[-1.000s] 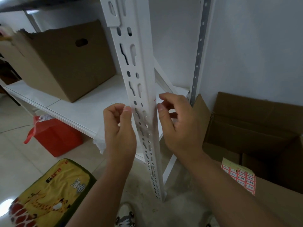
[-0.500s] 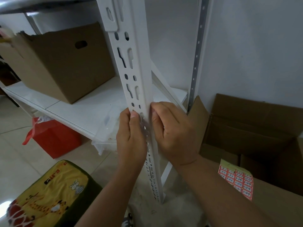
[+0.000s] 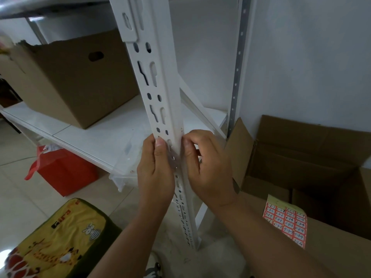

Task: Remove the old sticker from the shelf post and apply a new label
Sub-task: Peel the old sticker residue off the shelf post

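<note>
Shelf post (image 3: 160, 93) between both hands | left hand (image 3: 155, 173) and right hand (image 3: 206, 169) curl against it, thumbs pressing something clear, hard to make out | judgement: rub flat from middle outward | label sheet (image 3: 285, 219) right of right hand | boxes nearby, nothing blocking

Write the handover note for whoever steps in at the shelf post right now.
Left hand: on the front of the shelf post, thumb pressing a clear film against it.
Right hand: at the post's right edge, fingertips pinching or pressing at the same spot.
Label sheet: red, handwritten, lying on the cardboard box to the right.
Done: cannot tell whether the old sticker is off; none shows under the hands.
Left: finish at the post, then confirm a label is on it.
</note>
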{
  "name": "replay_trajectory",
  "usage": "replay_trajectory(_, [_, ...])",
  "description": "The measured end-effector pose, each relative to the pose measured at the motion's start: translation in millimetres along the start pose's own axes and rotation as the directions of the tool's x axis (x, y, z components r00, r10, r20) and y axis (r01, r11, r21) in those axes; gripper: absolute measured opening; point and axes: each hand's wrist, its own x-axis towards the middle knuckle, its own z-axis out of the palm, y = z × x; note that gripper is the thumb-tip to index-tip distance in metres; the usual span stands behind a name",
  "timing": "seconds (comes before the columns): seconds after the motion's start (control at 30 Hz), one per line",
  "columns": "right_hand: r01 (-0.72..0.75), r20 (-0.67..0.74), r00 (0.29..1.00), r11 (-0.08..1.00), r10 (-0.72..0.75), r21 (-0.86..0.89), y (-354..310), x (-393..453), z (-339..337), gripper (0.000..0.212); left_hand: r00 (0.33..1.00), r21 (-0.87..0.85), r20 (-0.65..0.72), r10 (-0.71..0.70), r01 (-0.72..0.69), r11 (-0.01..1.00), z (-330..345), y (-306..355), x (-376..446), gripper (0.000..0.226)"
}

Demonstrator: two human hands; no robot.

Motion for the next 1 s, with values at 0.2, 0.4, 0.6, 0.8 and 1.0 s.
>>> replay_trajectory(0.2, [0.029,-0.047,0.998,0.998,-0.032,-0.060,-1,6,-1,0.021,1.000,-0.014,0.013,-0.005,0.005,1.000,-5,-4,6,0.033])
replay_trajectory(0.4, [0.125,-0.046,0.990,0.981,-0.133,-0.147,-3,9,1,0.030,1.000,-0.038,0.024,-0.001,0.002,0.999,-5,-3,3,0.036])
replay_trajectory(0.6, [0.157,-0.006,0.987,0.975,-0.160,-0.158,-6,12,-3,0.037,0.999,-0.065,0.036,0.032,-0.030,0.997,0,2,-3,0.046])
replay_trajectory(0.8, [0.099,0.054,0.994,0.990,-0.094,-0.102,0,6,-5,0.019,0.999,-0.063,0.034,0.039,-0.036,0.997,-2,-2,-1,0.037])
replay_trajectory(1.0, [-0.020,0.035,0.999,1.000,0.020,-0.004,1,3,-4,0.017,0.999,-0.068,0.033,0.003,-0.001,0.998,-6,-4,4,0.044])
